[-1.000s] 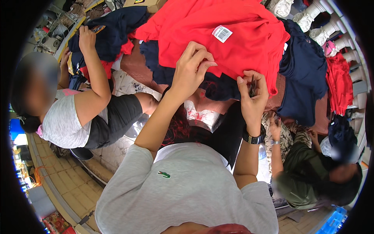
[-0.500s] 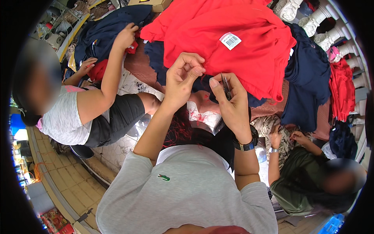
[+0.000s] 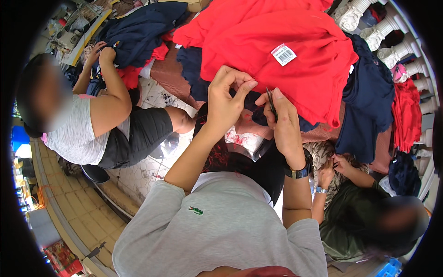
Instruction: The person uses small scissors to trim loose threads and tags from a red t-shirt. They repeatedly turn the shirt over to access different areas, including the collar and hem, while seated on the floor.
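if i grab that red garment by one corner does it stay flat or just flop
Likely flops: the red garment lies in soft folds and its edge droops over the dark blue clothes. Probably light for its size, since it looks like thin fabric. The white tag should simply ride along with it.

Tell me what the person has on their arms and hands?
Both arms are bare from the short grey sleeves of a grey shirt down to the fingers. The left hand wears nothing, no ring or glove. The right hand has a dark wristwatch with a black band strapped round its wrist.
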